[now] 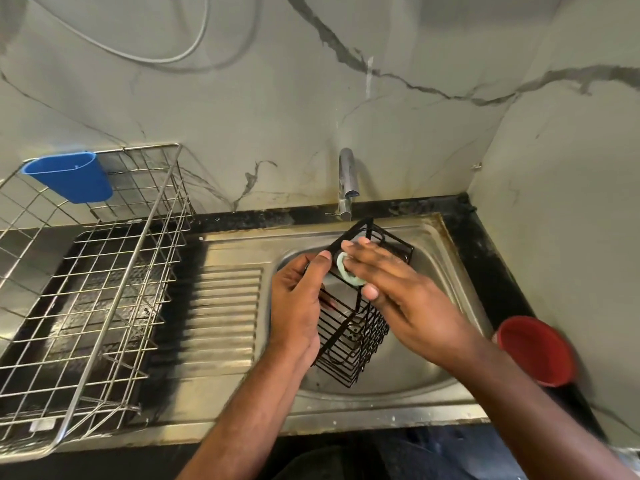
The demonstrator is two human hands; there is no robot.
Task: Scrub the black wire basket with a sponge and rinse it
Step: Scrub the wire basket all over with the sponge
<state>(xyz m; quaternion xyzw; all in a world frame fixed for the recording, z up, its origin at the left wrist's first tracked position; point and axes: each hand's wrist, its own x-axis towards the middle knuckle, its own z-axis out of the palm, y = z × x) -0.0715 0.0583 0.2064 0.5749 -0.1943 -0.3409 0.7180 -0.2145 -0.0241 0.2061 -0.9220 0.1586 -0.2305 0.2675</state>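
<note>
A black wire basket is held tilted over the steel sink, its open end pointing up toward the tap. My left hand grips the basket's left side near the rim. My right hand presses a pale green sponge against the upper part of the basket; my fingers cover most of the sponge. I cannot tell whether water runs from the tap.
A steel wire dish rack with a blue plastic cup holder stands on the left of the ribbed drainboard. A red bowl sits on the black counter at the right. Marble wall rises behind.
</note>
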